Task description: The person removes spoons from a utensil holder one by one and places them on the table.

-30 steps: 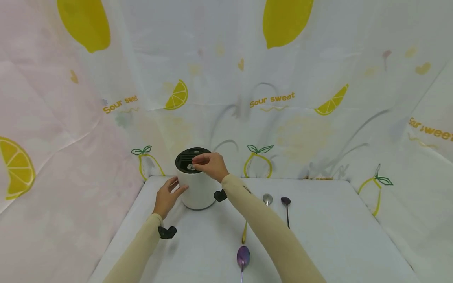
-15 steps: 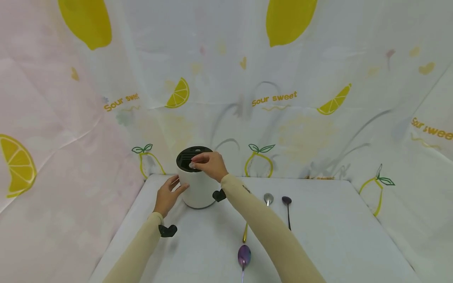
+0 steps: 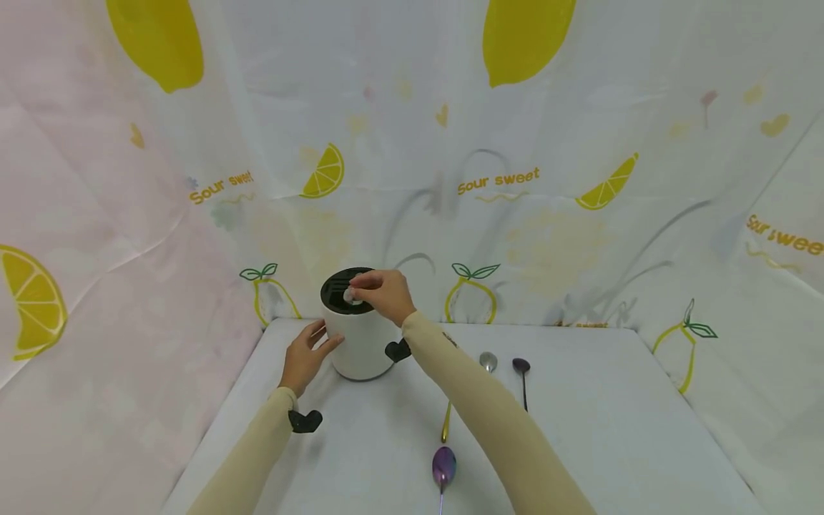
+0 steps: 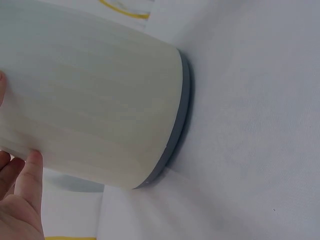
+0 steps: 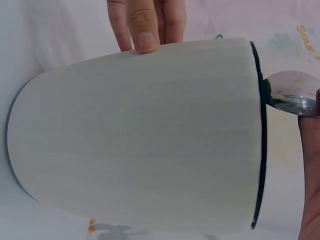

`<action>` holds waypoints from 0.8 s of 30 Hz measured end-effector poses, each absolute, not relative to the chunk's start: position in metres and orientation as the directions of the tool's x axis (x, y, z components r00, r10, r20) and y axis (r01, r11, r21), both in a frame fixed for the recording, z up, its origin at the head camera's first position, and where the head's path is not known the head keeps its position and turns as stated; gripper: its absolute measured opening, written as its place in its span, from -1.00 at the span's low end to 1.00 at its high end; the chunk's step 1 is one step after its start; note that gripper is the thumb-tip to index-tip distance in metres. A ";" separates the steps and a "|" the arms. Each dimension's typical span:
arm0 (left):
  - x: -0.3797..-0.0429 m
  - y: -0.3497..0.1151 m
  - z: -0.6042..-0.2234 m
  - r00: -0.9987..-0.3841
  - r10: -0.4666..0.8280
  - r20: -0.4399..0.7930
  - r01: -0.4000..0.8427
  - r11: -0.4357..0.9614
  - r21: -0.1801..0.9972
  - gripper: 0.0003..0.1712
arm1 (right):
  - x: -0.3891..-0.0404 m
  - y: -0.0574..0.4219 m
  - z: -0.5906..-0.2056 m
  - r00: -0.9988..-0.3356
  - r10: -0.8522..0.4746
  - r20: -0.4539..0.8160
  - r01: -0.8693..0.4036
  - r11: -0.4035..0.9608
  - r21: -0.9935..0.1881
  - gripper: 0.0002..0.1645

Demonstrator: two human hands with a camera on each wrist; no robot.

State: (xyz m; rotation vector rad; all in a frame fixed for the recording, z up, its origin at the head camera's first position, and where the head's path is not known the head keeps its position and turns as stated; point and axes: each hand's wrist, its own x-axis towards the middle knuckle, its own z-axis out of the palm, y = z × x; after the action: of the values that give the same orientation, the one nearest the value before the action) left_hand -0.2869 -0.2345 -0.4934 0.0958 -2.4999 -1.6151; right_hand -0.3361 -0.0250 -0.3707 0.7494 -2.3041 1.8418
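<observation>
A white cylindrical holder point(image 3: 362, 347) with a black slotted top point(image 3: 335, 292) stands upright at the back left of the white table. My left hand point(image 3: 304, 357) rests against its left side, thumb on the near face and fingers spread toward the back. Above the top, my right hand point(image 3: 385, 293) pinches the shiny bowl of a silver spoon point(image 5: 292, 92) between thumb and fingers. In the right wrist view the bowl sits just off the black rim. The rest of that spoon is hidden.
Right of the holder lie a spoon with a silver bowl point(image 3: 488, 361), a dark spoon point(image 3: 521, 366) and a purple spoon point(image 3: 444, 465) nearer the front. A gold handle point(image 3: 445, 425) shows beside my right sleeve. A lemon-print curtain point(image 3: 399, 236) hangs behind the table.
My right hand has risen slightly and shifted a little, with the spoon bowl tilting up in its fingers. The left hand keeps its place on the holder.
</observation>
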 end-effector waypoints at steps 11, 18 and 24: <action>-0.288 -0.234 -0.493 -0.984 -0.144 0.100 0.032 0.417 0.909 0.05 | -0.337 -0.013 -0.333 -0.869 -0.272 0.413 -0.450 0.091 -0.888 -0.77; -0.286 -0.234 -0.492 -0.985 -0.144 0.098 0.029 0.414 0.910 0.04 | -0.337 -0.005 -0.311 -0.855 -0.266 0.445 -0.457 -0.018 -0.889 -0.76; -0.284 -0.234 -0.490 -0.987 -0.135 0.084 0.021 0.413 0.911 0.05 | -0.336 0.008 -0.286 -0.845 -0.247 0.474 -0.450 -0.151 -0.880 -0.75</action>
State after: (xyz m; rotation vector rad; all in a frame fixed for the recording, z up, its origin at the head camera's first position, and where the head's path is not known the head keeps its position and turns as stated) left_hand -0.2843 -0.2339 -0.4898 0.1020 -2.5169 -1.6251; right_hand -0.3359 0.0079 -0.2856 0.8088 -1.9465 2.1326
